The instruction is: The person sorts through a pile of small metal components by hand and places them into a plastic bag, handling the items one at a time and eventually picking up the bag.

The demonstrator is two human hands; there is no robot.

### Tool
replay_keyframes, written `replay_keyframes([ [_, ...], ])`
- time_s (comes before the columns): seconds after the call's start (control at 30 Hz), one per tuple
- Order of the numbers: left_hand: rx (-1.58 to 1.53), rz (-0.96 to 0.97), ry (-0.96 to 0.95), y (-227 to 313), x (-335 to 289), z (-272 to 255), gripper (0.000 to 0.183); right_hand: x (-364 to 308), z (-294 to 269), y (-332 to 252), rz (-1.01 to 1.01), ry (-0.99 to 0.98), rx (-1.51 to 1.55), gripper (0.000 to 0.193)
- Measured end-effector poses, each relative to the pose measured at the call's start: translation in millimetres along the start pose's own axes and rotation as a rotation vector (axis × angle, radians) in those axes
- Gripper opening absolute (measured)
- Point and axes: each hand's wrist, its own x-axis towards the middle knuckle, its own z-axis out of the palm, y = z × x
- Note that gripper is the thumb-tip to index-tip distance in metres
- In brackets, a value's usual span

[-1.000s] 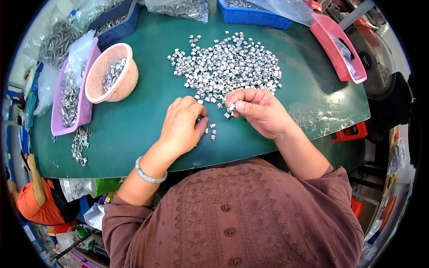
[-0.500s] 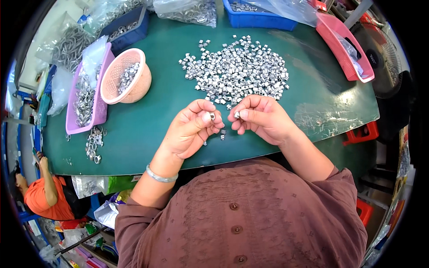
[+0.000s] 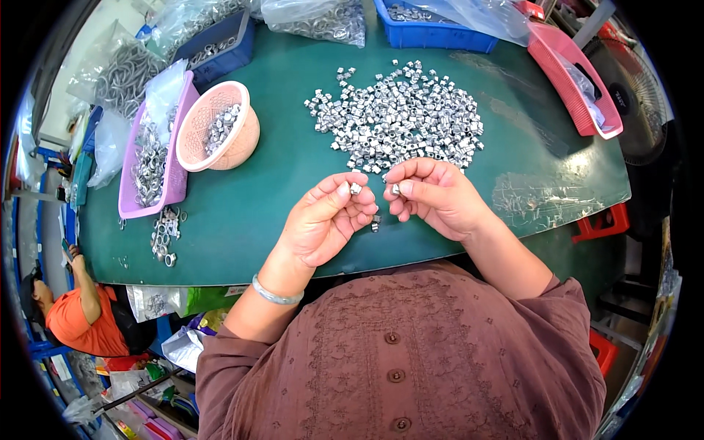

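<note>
Between the thumb and forefinger of my left hand (image 3: 331, 216) is a small shiny metal piece (image 3: 356, 188), blocky, with what looks like a hole. My right hand (image 3: 436, 198) pinches a similar small metal bead (image 3: 396, 189). Both hands face each other just above the table, a short gap apart. Past my fingertips spreads a heap of silvery metal beads (image 3: 403, 117), ring-like and blocky. A few loose metal pieces (image 3: 376, 223) lie on the table below, between my hands.
A peach basket (image 3: 246, 139) and a purple basket (image 3: 183, 187), both holding metal parts, stand left on the green table (image 3: 286, 95). Loose rings (image 3: 167, 235) lie near them. Blue bins (image 3: 440, 38) and a pink basket (image 3: 568, 95) line the far side. A person in orange (image 3: 88, 323) is at far left.
The whole view has shifted slightly, moving the scene a little to the right. My left hand has turned its metal piece a little; both hands keep their pinch.
</note>
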Motion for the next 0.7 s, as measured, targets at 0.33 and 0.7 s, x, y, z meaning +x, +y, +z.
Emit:
replay_keyframes([
  [0.33,0.041,0.088,-0.035,-5.8,0.8,-5.5,0.019,1.2,-3.9,4.7,-0.032,-0.028,-0.014,0.019],
  [0.7,0.075,0.085,-0.006,-5.8,-0.5,-5.9,0.018,3.4,-3.4,5.9,-0.040,-0.038,-0.018,0.021],
])
